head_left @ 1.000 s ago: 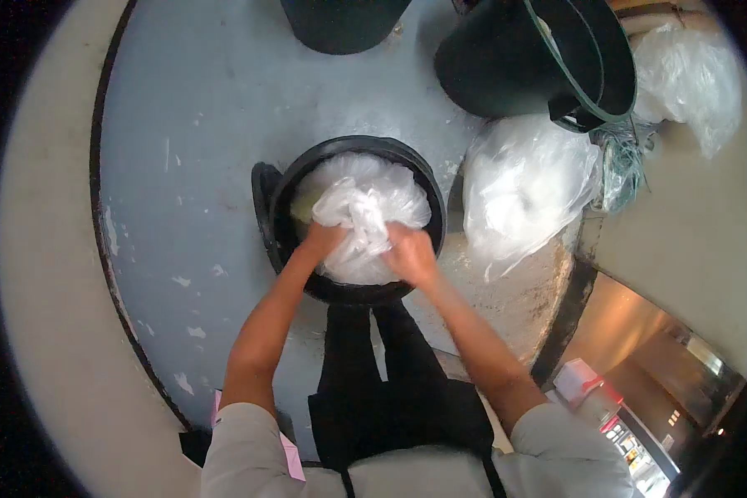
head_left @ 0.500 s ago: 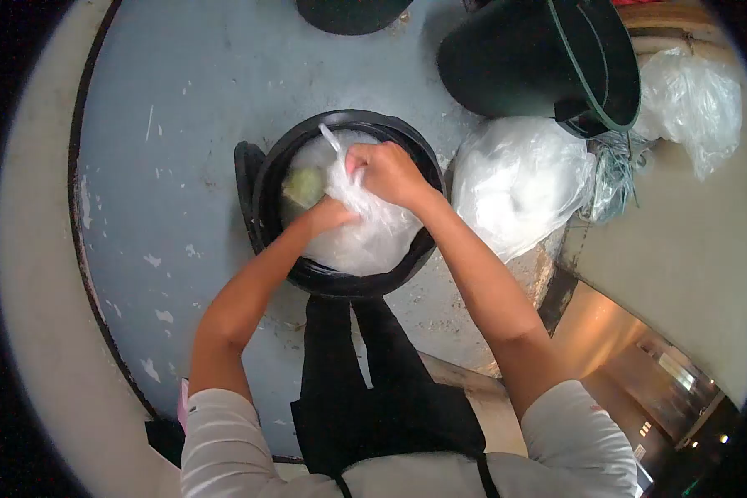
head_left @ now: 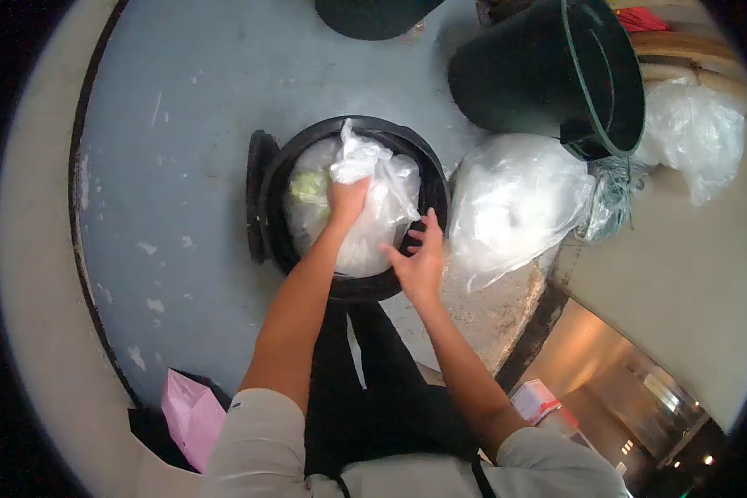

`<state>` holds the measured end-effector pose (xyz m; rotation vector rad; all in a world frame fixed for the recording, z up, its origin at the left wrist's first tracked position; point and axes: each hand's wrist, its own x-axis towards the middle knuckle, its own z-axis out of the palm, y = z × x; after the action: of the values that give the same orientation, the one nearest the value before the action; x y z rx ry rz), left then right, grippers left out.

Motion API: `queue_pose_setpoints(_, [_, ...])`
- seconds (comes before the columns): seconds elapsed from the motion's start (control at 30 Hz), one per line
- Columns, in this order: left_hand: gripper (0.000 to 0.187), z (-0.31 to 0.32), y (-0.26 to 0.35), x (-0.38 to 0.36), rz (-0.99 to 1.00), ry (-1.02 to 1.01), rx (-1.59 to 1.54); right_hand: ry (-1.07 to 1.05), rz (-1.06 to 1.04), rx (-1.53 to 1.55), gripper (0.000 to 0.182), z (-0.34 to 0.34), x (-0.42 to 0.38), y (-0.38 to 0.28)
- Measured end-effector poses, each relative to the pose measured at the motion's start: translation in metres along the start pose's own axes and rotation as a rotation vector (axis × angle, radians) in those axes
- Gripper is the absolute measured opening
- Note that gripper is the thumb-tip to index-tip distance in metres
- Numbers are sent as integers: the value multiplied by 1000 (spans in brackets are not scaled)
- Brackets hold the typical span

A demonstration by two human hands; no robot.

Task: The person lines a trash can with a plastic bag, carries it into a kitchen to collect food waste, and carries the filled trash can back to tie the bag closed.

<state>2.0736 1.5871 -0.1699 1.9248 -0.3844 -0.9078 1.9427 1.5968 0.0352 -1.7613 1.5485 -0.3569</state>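
A round black bin (head_left: pixel 275 207) stands open on the floor before me, with clear plastic bags (head_left: pixel 361 245) inside. Something pale green (head_left: pixel 309 186) shows through the plastic on the bin's left side. My left hand (head_left: pixel 349 202) grips the gathered top of a clear bag (head_left: pixel 362 155) over the middle of the bin. Near the bin's right rim, my right hand (head_left: pixel 418 259) has its fingers spread and holds nothing.
A large dark green bin (head_left: pixel 515 83) lies tilted at the upper right. Full clear bags (head_left: pixel 519 199) sit right of the black bin, and another bag (head_left: pixel 695 137) is farther right. A pink bag (head_left: pixel 192 419) is at the lower left.
My right hand has let go of the bag and moved down and right to the rim. My left hand has moved up and holds the bag's top. The view has shifted slightly.
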Motion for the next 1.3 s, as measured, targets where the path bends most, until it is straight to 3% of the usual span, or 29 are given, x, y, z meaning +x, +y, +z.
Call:
queue_pose_setpoints(0.03, [35,2,3,8,-11,-16,88,-7,24,22,96,11,-4,3])
queue_pose_setpoints(0.07, [36,1,8,14,-19,-33,172,4,-145,-42,103,26,2,5])
queue_pose_setpoints(0.1, [40,-1,15,18,-170,-107,173,-43,-126,-118,96,38,4,5])
queue_pose_setpoints(0.2, [47,-11,1,16,-42,-230,-220,-181,-92,-237,67,40,43,6])
queue_pose_setpoints(0.33, [54,-70,-8,-7,-177,-442,-171,-467,-238,-331,30,17,83,-11])
queue_pose_setpoints(0.37, [56,-93,13,-25,-259,-496,-127,-431,-330,-243,28,14,85,-8])
queue_pose_setpoints(0.4, [57,-110,34,-41,-342,-551,-87,-432,-267,-195,28,12,90,-8])
queue_pose_setpoints(0.47, [66,-118,51,-71,111,-586,38,-436,-143,-120,29,6,103,-7])
queue_pose_setpoints(0.53, [76,-99,110,-90,199,-604,541,-361,-330,-328,17,5,89,-54])
queue_pose_setpoints(0.57, [80,-78,172,-101,49,-591,988,-401,-449,-456,7,25,69,-72])
queue_pose_setpoints(0.63, [79,-67,150,-112,-39,-472,896,-504,-642,-419,11,36,3,-96])
queue_pose_setpoints(0.7, [77,-56,82,-113,-121,-354,588,-615,-878,-486,15,48,-53,-101])
queue_pose_setpoints(0.73, [76,-53,46,-112,-162,-304,406,-755,-887,-437,17,51,-65,-95])
queue_pose_setpoints(0.77, [76,-51,27,-113,-200,-255,257,-690,-876,-439,20,37,-57,-95])
queue_pose_setpoints(0.87, [73,-44,-3,-103,-234,-192,80,-315,-455,-282,46,-9,-12,-56])
queue_pose_setpoints(0.93, [72,-43,0,-93,-205,-183,54,22,-512,-167,67,-21,40,-28])
queue_pose_setpoints(1.0, [72,-47,17,-97,-147,-180,43,-86,-582,-164,77,-18,81,-8])
queue_pose_setpoints(1.07, [72,-50,8,-95,-117,-210,60,-542,-327,82,69,-10,112,7])
queue_pose_setpoints(1.13, [73,-55,-22,-88,-115,-292,105,-807,-219,87,57,-3,122,13])
queue_pose_setpoints(1.2, [73,-59,-7,-84,64,-373,259,-884,-269,-168,41,-12,122,-3])
queue_pose_setpoints(1.3, [70,-49,8,-71,265,-488,409,-651,-510,182,26,-8,102,21])
